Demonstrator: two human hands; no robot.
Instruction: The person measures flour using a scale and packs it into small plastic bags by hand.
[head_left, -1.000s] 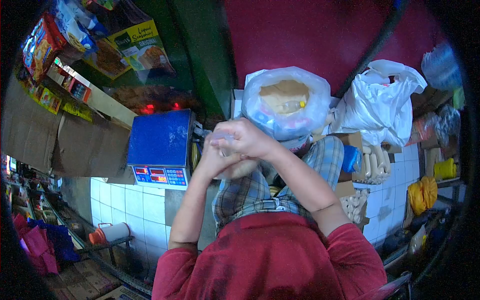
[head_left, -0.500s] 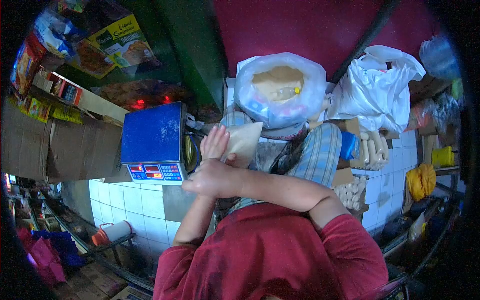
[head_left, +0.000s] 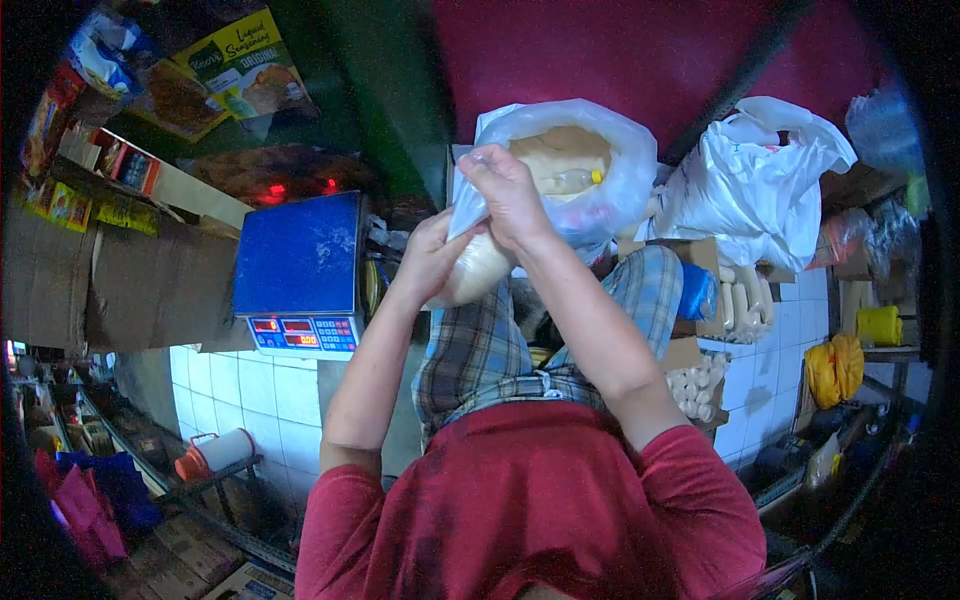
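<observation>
A small clear plastic bag (head_left: 474, 272) of pale, fine powder or grain is held up above my left thigh. My left hand (head_left: 430, 255) is closed round the bag's side, below its gathered neck. Higher up, my right hand (head_left: 507, 197) pinches the bag's loose top. Just behind it stands a large open plastic sack (head_left: 632, 140) of similar pale powder. A small clear bottle with a yellow cap (head_left: 575, 181) lies in that powder. To the left is a blue-topped digital scale (head_left: 298, 250), its red display lit and nothing on its plate.
At the back right stands a full white plastic bag (head_left: 745, 185). Filled slim packets (head_left: 742, 303) sit in a carton beside my right leg, with another box of small pale packets (head_left: 697, 385) nearer. A white and orange jug (head_left: 215, 455) is at lower left.
My crossed arms have uncrossed. The small bag has turned from lying flat against my left hand to hanging upright, and my right hand has moved up and right to its top.
</observation>
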